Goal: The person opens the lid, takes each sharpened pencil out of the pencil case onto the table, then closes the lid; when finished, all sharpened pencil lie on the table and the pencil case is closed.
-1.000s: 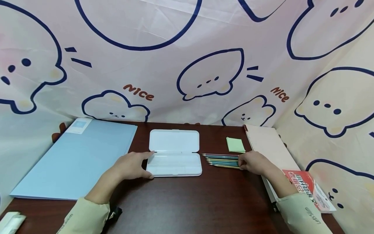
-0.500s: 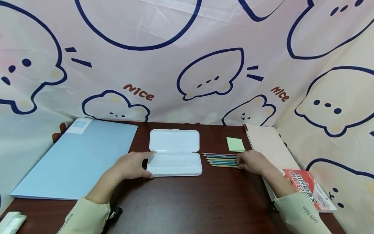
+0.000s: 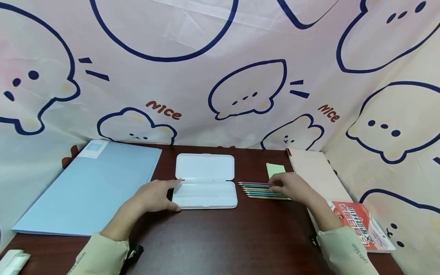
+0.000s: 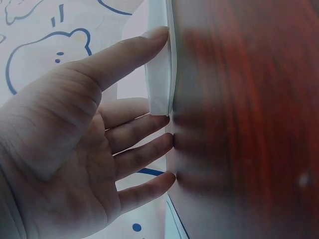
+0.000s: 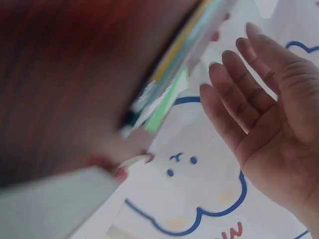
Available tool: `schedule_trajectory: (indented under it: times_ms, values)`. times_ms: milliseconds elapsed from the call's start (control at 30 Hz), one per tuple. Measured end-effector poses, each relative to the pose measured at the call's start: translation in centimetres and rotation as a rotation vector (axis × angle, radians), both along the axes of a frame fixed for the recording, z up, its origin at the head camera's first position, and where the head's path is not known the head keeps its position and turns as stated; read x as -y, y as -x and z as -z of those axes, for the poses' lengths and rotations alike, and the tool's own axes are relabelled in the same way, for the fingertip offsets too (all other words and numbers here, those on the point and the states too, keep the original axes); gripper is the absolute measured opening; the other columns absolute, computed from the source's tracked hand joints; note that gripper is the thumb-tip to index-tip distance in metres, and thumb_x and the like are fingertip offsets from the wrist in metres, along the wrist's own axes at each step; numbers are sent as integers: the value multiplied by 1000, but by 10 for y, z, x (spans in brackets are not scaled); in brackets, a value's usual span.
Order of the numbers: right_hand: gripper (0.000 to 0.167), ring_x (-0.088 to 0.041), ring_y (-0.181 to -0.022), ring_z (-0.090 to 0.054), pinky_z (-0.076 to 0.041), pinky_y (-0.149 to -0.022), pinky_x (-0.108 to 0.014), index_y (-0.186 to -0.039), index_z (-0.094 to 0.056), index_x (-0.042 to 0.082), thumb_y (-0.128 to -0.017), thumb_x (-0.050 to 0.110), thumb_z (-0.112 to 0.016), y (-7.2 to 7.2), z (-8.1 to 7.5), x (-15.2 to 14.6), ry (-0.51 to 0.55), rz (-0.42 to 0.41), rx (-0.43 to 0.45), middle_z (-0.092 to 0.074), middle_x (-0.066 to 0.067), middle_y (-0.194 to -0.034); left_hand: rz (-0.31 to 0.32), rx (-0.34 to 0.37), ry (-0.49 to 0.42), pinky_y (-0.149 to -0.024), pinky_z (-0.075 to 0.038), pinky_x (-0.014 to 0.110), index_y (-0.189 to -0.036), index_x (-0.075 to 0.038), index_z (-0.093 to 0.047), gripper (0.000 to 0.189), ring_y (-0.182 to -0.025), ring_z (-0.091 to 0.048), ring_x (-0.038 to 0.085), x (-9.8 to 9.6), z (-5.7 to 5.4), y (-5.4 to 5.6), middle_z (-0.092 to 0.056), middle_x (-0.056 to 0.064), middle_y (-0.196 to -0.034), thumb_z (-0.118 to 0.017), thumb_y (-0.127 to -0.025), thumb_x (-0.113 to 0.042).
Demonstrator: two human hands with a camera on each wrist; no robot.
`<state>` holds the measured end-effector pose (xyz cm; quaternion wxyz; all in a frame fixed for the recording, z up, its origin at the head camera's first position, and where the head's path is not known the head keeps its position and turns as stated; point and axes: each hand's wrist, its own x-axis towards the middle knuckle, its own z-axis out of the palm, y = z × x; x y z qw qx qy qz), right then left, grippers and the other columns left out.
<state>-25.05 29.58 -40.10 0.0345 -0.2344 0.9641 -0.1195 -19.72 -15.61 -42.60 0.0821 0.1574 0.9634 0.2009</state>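
A white pencil case [image 3: 204, 194] lies with its lid opened back on the table, its tray bare. My left hand [image 3: 156, 195] holds the case's left end, thumb at the front corner and index finger near the hinge. In the left wrist view, the thumb lies against the case wall [image 4: 159, 89], and the other fingers extend loosely below. To the right of the case, several coloured pencils [image 3: 258, 190] lie side by side, tips pointing left. My right hand [image 3: 292, 186] hovers over their right part, fingers relaxed and holding nothing; the right wrist view shows the palm [image 5: 269, 134] bare.
Green sticky notes [image 3: 275, 169] lie behind the pencils, partly hidden by my right hand. A spiral notebook [image 3: 319, 172] with a red-covered book [image 3: 361, 225] on it lies at right. A blue folder [image 3: 93, 187] covers the left side; a white object [image 3: 14, 261] is at the near left.
My right hand has let go of the pencils' right ends and moved up and left over them, now covering part of the sticky notes. The left hand and the case stay put.
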Motion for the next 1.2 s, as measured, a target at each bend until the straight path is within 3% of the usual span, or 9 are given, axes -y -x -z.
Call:
schedule_trajectory:
  times_ms: [100, 267, 467, 733, 867, 1033, 1200]
  values:
    - [22, -14, -94, -66, -57, -83, -39, -114, -75, 16, -94, 27, -73, 4, -1, 15, 102, -47, -6, -75, 4, -106, -5, -2, 3, -95, -52, 56, -146, -13, -56, 87, -123, -62, 33, 0, 0, 0, -64, 14, -138, -89, -73, -45]
    - [35, -22, -116, -66, -55, -96, -47, -130, -68, 15, -98, 30, -67, 11, -2, 44, 228, -86, 18, -72, -4, -125, -10, 2, 2, -96, -51, 56, -146, -13, -56, 88, -124, -62, 34, 0, 0, -1, -64, 13, -139, -89, -72, -46]
    - [47, -23, -123, -65, -53, -100, -48, -143, -58, 15, -101, 36, -63, 22, -1, 77, 368, -73, 70, -63, -7, -141, -18, -2, -1, -96, -51, 56, -146, -14, -56, 88, -124, -62, 34, 0, 0, -2, -64, 13, -139, -90, -72, -45]
    - [73, -34, -138, -53, -48, -106, -53, -162, -27, 15, -102, 43, -58, 33, 8, 109, 397, 5, 175, -36, -10, -164, -20, -13, -1, -96, -51, 55, -147, -14, -55, 88, -124, -62, 32, -1, 1, -2, -65, 11, -139, -90, -72, -43]
    - [75, -36, -136, -54, -48, -106, -54, -164, -18, 19, -104, 47, -54, 36, 14, 120, 441, 67, 211, -37, -16, -162, -16, -15, -1, -97, -51, 55, -147, -13, -55, 87, -125, -62, 32, -3, 2, -2, -64, 11, -139, -89, -73, -43]
    - [60, -32, -115, -68, -57, -94, -47, -159, -34, 23, -106, 47, -47, 33, 12, 127, 588, 143, 207, -49, -16, -153, -14, -14, 9, -99, -50, 55, -148, -13, -54, 88, -128, -60, 32, -3, 1, -2, -63, 10, -142, -88, -74, -44]
    - [46, -32, -110, -70, -59, -89, -48, -138, -61, 17, -108, 46, -44, 29, 11, 126, 688, 121, 179, -61, -13, -140, -20, -12, 14, -99, -50, 55, -149, -13, -53, 87, -129, -60, 32, -1, 0, -3, -62, 10, -143, -88, -75, -44]
